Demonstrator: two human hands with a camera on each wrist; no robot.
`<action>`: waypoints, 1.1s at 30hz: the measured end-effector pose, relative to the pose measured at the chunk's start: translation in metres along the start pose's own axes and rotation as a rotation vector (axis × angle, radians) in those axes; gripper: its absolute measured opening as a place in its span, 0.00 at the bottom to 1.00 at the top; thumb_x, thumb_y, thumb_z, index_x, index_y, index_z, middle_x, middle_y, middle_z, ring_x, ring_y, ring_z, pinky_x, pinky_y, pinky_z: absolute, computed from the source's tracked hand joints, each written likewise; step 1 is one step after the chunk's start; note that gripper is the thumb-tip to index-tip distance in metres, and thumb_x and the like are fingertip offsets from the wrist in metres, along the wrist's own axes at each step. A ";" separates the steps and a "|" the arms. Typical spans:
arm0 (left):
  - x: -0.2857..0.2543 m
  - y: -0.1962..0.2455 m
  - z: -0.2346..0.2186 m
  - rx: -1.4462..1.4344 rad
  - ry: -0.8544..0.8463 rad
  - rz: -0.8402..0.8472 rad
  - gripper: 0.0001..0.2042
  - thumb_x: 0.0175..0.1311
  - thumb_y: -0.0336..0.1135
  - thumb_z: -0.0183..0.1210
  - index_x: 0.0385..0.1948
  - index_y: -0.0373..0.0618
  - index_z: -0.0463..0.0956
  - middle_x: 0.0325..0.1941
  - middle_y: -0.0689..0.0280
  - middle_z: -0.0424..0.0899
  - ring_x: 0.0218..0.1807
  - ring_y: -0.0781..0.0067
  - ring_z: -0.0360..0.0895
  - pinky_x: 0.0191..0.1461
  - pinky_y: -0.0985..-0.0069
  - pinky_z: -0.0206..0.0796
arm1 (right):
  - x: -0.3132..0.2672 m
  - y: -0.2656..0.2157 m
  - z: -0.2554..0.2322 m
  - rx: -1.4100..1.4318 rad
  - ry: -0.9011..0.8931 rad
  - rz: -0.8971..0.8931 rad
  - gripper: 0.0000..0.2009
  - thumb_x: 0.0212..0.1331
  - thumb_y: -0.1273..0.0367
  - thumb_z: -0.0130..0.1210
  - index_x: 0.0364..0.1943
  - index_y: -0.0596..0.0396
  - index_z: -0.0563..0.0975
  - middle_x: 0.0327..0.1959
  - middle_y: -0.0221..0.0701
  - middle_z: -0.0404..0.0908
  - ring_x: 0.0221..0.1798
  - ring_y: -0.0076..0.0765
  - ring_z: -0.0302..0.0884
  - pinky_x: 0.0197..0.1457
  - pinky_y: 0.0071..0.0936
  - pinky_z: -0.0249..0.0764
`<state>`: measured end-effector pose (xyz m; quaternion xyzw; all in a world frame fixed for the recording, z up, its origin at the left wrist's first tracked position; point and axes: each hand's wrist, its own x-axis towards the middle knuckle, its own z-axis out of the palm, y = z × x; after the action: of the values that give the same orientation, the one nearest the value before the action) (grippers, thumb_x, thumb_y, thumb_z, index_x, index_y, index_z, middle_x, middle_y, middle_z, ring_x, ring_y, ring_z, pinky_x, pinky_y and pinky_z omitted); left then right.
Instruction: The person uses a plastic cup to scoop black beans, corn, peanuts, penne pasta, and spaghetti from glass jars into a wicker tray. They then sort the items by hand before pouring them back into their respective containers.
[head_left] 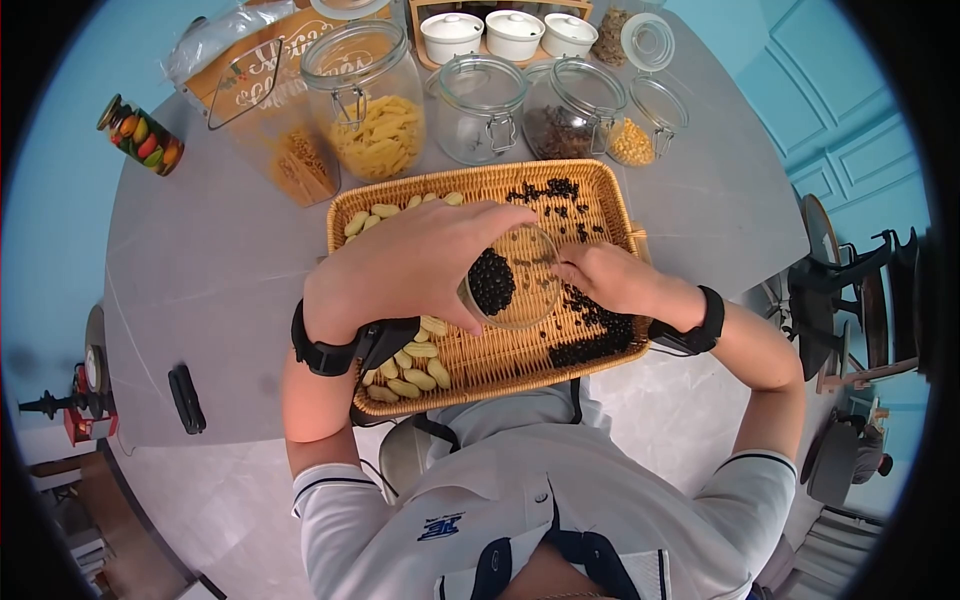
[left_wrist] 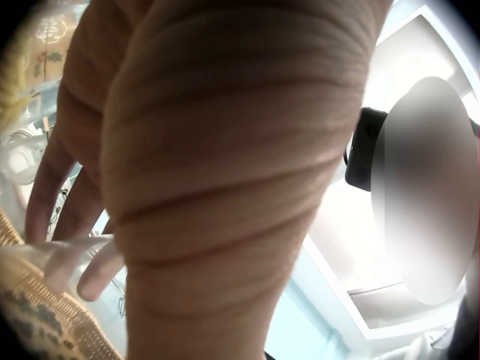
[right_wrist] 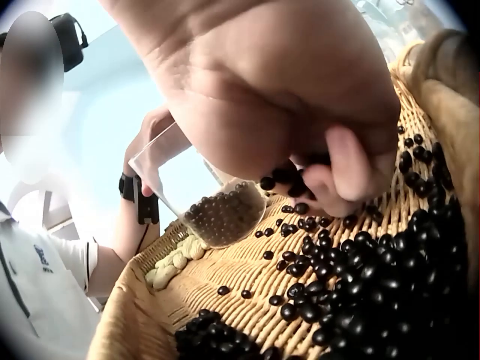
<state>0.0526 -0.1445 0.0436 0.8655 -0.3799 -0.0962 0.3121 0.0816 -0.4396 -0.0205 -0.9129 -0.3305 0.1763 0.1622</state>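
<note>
My left hand (head_left: 415, 262) grips a clear cup (right_wrist: 174, 187), tilted on its side over the tray, its mouth toward the right hand. Black beans (head_left: 490, 282) lie heaped inside it, toward the bottom. Near the cup's mouth, my right hand (head_left: 615, 278) has its fingers curled round a few black beans (right_wrist: 289, 180), which show between fingers and palm in the right wrist view. Below both hands is a wicker tray (head_left: 480, 177). Loose black beans (right_wrist: 375, 289) cover its right side, thickest at the near right corner. Peanuts (head_left: 415, 377) lie along its left side.
Behind the tray stand a jar of pasta (head_left: 375, 135), an open glass jar (head_left: 480, 110), a jar of dark pieces (head_left: 570, 130) and a jar of yellow kernels (head_left: 632, 142). White lidded pots (head_left: 452, 38) stand farther back. A black object (head_left: 186, 398) lies at the left.
</note>
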 end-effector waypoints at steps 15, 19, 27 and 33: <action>0.001 0.002 0.000 0.012 -0.005 0.002 0.51 0.36 0.38 0.81 0.70 0.47 0.64 0.65 0.58 0.79 0.67 0.53 0.75 0.68 0.60 0.67 | 0.009 0.008 -0.030 1.554 -0.435 0.612 0.12 0.70 0.63 0.46 0.27 0.47 0.66 0.23 0.25 0.68 0.12 0.16 0.54 0.10 0.16 0.48; 0.001 -0.001 0.002 -0.006 0.018 0.027 0.51 0.34 0.37 0.81 0.70 0.46 0.64 0.64 0.58 0.80 0.67 0.53 0.75 0.68 0.61 0.68 | 0.011 0.008 -0.030 1.465 -0.409 0.576 0.14 0.73 0.62 0.49 0.26 0.47 0.66 0.21 0.24 0.67 0.11 0.15 0.52 0.08 0.16 0.46; 0.003 -0.001 0.002 -0.030 0.008 0.002 0.52 0.34 0.37 0.81 0.71 0.47 0.64 0.64 0.57 0.80 0.67 0.52 0.75 0.68 0.61 0.68 | 0.004 -0.040 -0.080 0.980 -0.215 0.288 0.24 0.72 0.63 0.51 0.13 0.51 0.67 0.11 0.25 0.62 0.12 0.21 0.59 0.13 0.25 0.56; 0.002 0.003 0.004 0.018 0.034 0.000 0.51 0.35 0.38 0.81 0.70 0.49 0.64 0.65 0.57 0.79 0.66 0.51 0.75 0.69 0.60 0.66 | 0.012 -0.110 -0.051 -0.282 0.045 -0.393 0.11 0.59 0.69 0.60 0.21 0.58 0.78 0.19 0.39 0.80 0.25 0.46 0.82 0.29 0.37 0.75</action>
<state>0.0508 -0.1496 0.0427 0.8697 -0.3755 -0.0781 0.3108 0.0522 -0.3613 0.0677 -0.8484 -0.5193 0.0731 0.0716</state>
